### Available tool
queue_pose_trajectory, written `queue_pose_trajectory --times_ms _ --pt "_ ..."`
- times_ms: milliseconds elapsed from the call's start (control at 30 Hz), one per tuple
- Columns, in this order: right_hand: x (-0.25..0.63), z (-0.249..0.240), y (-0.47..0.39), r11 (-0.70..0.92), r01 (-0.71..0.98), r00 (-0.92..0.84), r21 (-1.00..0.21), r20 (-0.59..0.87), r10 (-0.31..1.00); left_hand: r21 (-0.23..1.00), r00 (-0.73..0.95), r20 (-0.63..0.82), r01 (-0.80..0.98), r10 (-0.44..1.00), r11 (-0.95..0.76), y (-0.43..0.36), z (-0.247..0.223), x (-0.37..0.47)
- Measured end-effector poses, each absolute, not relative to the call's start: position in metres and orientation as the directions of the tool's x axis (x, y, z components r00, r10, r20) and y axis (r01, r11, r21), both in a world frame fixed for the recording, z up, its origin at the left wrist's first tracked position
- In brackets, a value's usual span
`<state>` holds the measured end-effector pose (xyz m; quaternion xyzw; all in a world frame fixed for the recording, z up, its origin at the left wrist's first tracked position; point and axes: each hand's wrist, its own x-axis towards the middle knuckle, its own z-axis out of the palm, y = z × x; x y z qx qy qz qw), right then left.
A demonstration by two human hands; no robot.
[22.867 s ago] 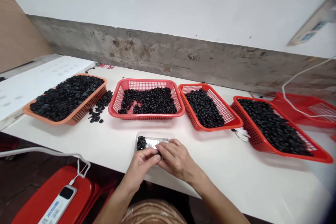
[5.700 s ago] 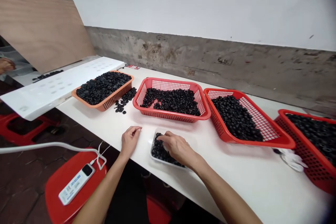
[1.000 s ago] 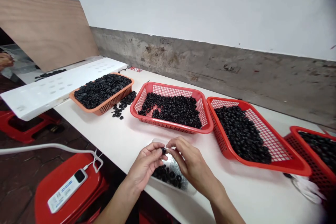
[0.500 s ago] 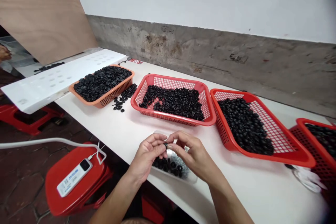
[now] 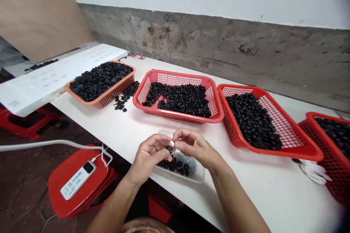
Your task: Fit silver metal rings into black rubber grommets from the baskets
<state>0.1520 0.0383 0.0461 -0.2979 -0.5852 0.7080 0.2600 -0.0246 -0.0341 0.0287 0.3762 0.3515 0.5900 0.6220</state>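
Observation:
Between the thumb and fingers of my left hand [image 5: 146, 154] is a small round black plastic part [image 5: 170, 149]. My right hand [image 5: 195, 147] is close beside it, thumb and fingertips pinched together; anything in that pinch is too small to make out. Both hands are over a clear plastic tray [image 5: 201, 175] near the table's front edge. Round black parts [image 5: 180, 169] lie in the tray's left and front portion, and tiny silvery metal pieces [image 5: 191, 162] are heaped to the right. My hands hide the tray's back left.
An orange basket [image 5: 102, 102] of flat black pieces stands at the left, with loose pieces [image 5: 120, 103] beside it. Red baskets [image 5: 175, 115] of black parts line the table. A white foam board [image 5: 27, 94] overhangs its left end. A power bank [image 5: 78, 180] rests on a red stool [image 5: 61, 204].
My fingertips have drawn slightly apart. The black part now sits in my left fingers alone, tilted so its face shows. The view has shifted a little.

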Motion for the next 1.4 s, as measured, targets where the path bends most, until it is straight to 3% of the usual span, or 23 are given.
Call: queue_pose_trajectory --times_ms 67,100,200,267,467,633,700,800,933,1167,1400 --pt "0.153 0.045 0.041 0.095 0.205 -0.647 -0.974 -0.062 0.76 0.877 0.002 -0.008 -0.481 1.0 0.008 -0.033 0.029 -0.028" --pt "0.152 0.043 0.041 0.244 0.376 -0.644 -0.894 -0.063 0.763 0.863 -0.023 -0.03 -0.506 0.999 0.014 -0.033 0.028 -0.03" --pt "0.144 0.032 0.036 0.533 0.734 -0.644 -0.42 -0.183 0.743 0.794 -0.06 -0.108 -0.606 0.992 0.05 -0.03 0.024 -0.032" --pt "0.135 0.023 0.028 0.585 0.769 -0.638 -0.258 -0.244 0.731 0.762 -0.057 -0.153 -0.643 0.987 0.081 -0.029 0.02 -0.032" --pt "0.12 -0.003 0.011 0.665 0.731 -0.682 -0.149 -0.182 0.708 0.754 -0.033 -0.201 -0.643 0.979 0.134 -0.025 0.013 -0.03" --pt "0.132 0.008 0.021 0.66 0.729 -0.681 -0.181 -0.093 0.727 0.77 0.031 -0.194 -0.614 0.981 0.172 -0.015 0.02 -0.026" --pt "0.146 0.026 0.03 0.616 0.714 -0.646 -0.333 0.026 0.763 0.781 0.074 -0.179 -0.596 0.981 0.187 -0.006 0.026 -0.022" --pt "0.169 0.055 0.041 0.524 0.546 -0.482 -0.654 0.268 0.835 0.798 0.156 -0.136 -0.568 0.978 0.201 0.012 0.039 -0.015" --pt "0.187 0.076 0.048 0.459 0.35 -0.242 -0.817 0.394 0.887 0.849 0.316 -0.064 -0.481 0.947 0.217 0.038 0.058 0.002" --pt "0.188 0.072 0.063 0.49 0.355 -0.169 -0.796 0.461 0.871 0.892 0.48 -0.001 -0.395 0.877 0.217 0.08 0.067 0.018" --pt "0.185 0.073 0.064 0.614 0.419 -0.319 -0.669 0.524 0.789 0.893 0.521 0.031 -0.398 0.853 0.211 0.101 0.047 0.007"
